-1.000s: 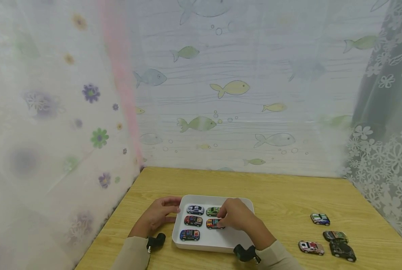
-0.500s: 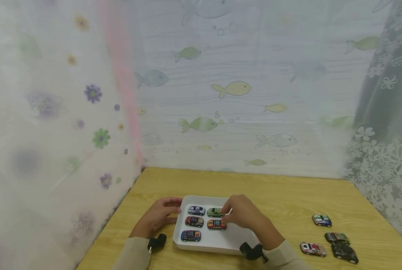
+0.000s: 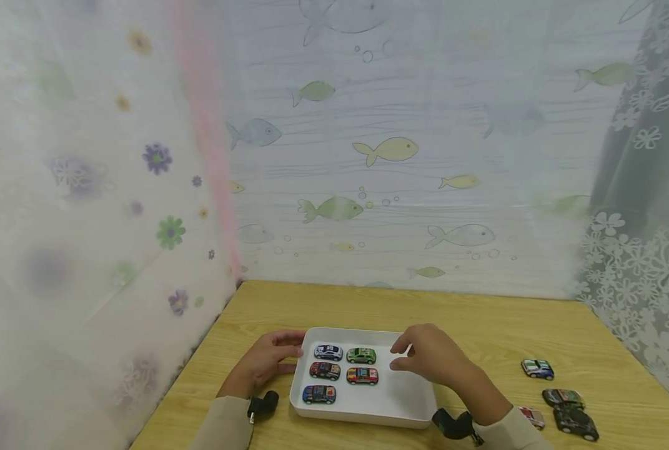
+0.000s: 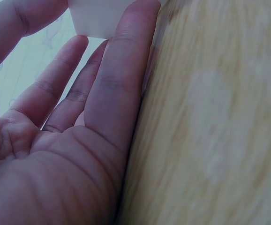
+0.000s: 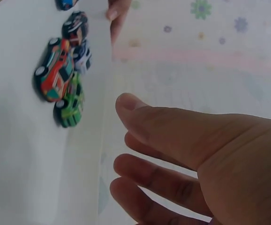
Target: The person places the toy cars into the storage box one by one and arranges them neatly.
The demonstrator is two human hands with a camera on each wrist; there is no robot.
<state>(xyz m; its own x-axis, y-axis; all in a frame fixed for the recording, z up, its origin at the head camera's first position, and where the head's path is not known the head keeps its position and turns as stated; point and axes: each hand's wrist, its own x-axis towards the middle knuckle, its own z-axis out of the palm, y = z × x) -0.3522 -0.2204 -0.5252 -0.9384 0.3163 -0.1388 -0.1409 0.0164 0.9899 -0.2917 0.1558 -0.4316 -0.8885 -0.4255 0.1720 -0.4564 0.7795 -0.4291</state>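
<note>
A shallow white tray [image 3: 390, 400] lies on the wooden table. Its left part holds several toy cars: white-and-blue [image 3: 328, 352], green [image 3: 361, 355], dark red [image 3: 325, 370], orange-red [image 3: 362, 375] and blue [image 3: 319, 394]. My left hand [image 3: 267, 359] holds the tray's left side, thumb at the rim and fingers against the outer wall; the left wrist view shows those fingers [image 4: 116, 79] low against the tabletop. Over the tray's right half hovers my right hand [image 3: 432, 356], thumb and fingers apart with nothing between them. The green car [image 5: 71, 105] and orange-red car [image 5: 56, 70] also show in the right wrist view.
Right of the tray, more toy cars sit on the table [image 3: 480, 319]: a green-white-blue one [image 3: 537, 369], a multicoloured one [image 3: 561, 397], a black one [image 3: 576, 422] and a red-and-white one [image 3: 533, 417], partly behind my right sleeve. Patterned curtains [image 3: 390, 187] hang behind and beside the table.
My right hand has let go of the orange-red car, lifted and moved right, leaving the car in the tray. My left hand has stayed at the tray's left side.
</note>
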